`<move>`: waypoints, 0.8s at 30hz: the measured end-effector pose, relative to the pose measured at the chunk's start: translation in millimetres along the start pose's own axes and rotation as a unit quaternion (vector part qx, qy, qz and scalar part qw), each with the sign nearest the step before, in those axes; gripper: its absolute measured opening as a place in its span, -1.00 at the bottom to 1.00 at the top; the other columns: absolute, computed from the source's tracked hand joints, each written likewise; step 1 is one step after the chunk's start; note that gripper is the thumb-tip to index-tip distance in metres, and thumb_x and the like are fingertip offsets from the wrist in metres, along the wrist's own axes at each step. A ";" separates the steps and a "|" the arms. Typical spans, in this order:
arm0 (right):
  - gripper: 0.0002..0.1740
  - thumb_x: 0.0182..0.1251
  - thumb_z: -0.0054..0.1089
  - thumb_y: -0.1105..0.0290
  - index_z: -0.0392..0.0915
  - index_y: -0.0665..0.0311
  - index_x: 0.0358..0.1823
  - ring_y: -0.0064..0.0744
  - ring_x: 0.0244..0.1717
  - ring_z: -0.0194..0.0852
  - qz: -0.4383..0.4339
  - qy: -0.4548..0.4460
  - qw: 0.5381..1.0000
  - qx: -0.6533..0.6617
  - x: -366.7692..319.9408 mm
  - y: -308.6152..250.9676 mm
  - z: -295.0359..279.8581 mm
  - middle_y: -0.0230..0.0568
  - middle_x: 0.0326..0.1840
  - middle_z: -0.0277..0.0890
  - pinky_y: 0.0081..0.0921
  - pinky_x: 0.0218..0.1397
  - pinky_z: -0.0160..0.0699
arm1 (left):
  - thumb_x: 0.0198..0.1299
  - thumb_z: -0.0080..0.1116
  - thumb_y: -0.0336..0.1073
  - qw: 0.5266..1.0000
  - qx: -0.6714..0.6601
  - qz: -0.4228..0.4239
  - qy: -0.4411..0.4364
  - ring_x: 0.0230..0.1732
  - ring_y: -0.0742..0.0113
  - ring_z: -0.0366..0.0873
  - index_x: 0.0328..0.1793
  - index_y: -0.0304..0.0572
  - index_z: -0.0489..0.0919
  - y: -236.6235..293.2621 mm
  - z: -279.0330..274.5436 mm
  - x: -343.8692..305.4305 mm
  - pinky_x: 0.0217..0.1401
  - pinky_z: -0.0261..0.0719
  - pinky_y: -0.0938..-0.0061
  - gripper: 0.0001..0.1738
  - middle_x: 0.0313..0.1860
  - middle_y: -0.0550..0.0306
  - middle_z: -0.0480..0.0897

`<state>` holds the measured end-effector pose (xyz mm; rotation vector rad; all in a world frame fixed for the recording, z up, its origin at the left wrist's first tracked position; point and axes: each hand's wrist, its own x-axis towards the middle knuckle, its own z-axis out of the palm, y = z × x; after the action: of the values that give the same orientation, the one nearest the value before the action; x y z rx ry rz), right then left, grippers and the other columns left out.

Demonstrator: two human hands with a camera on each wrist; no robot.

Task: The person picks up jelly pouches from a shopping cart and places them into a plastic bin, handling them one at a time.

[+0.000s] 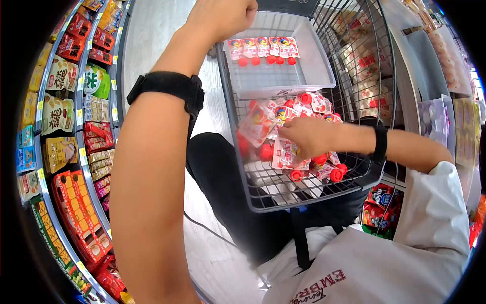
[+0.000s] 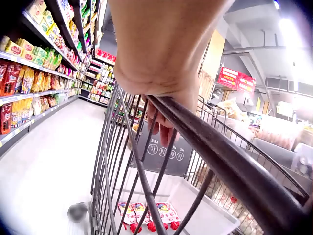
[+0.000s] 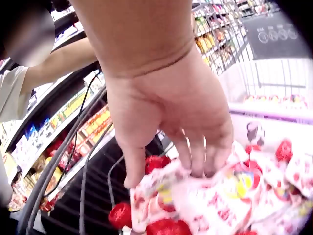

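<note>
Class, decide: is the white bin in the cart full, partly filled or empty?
Partly filled: the bin holds one row of pouches, and its bare base shows beside them.

The left arm (image 1: 149, 167) stretches forward almost straight, the left hand (image 1: 221, 19) far out, its fingers (image 2: 165, 132) hanging loosely curled. The right arm (image 1: 417, 147) bends and crosses inward; the right hand (image 1: 318, 136) slants down, palm facing its wrist camera, fingers slightly parted, thumb (image 3: 133, 166) held away from them.
</note>
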<state>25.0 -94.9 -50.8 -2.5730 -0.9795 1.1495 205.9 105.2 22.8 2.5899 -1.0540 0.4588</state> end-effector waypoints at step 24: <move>-0.60 -0.13 0.35 0.47 0.60 0.32 -0.14 -0.19 -0.25 0.64 0.055 0.015 0.991 0.122 -10.1 -6.9 -88.1 -0.07 -0.35 0.64 -0.32 -0.16 0.57 | -0.20 0.07 -0.41 0.996 -0.067 0.006 0.051 -0.44 0.02 0.56 -0.66 -0.05 0.62 -3.3 5.2 -3.5 -0.10 0.45 0.24 -0.87 -0.61 0.03 0.61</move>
<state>79.4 -85.7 19.0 -2.4643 -0.6512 1.1721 206.8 107.6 16.2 2.4179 -1.0294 0.5013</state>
